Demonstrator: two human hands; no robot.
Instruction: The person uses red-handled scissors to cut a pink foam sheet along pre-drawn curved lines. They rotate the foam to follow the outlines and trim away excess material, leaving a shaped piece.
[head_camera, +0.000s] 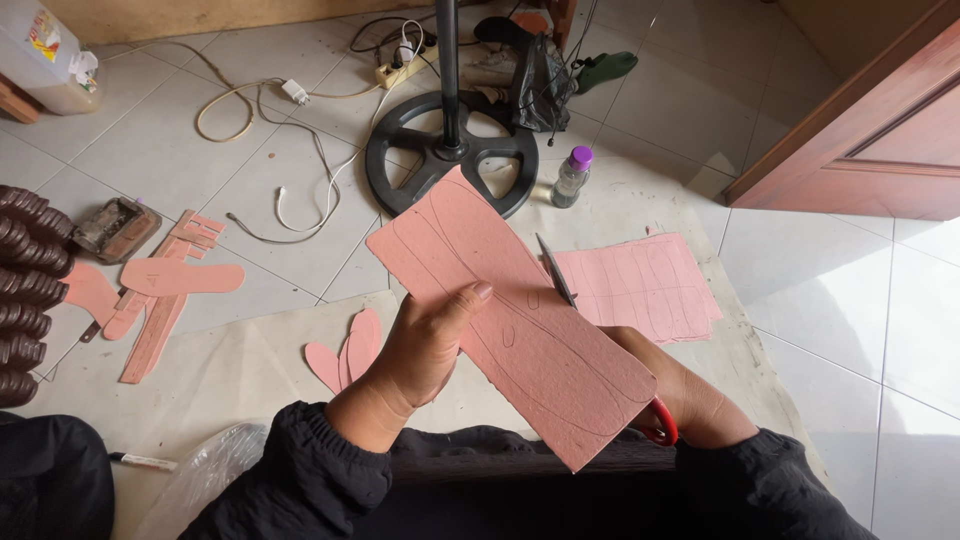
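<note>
Pink board (500, 310), a stiff, grainy sheet with curved outlines drawn on it, is held up slantwise over the person's lap. The left hand (425, 345) grips its near left edge, thumb pressed flat on top and fingers clamped beneath. The right hand (690, 395) lies mostly hidden under the sheet's right end, closed on red-handled scissors (600, 340) whose pointed metal blade sticks up past the far edge. Just beyond, on a pale floor cloth (230, 370), lie rounded pink cut-outs (345, 355) to the left and a flat stack of marked pink sheets (640, 285) to the right. Farther left, long pink strips (165, 295) rest on the glossy white tiles. Farthest off stand a small clear bottle (571, 177) with a purple cap and a black, spoked round stand base (450, 150).
</note>
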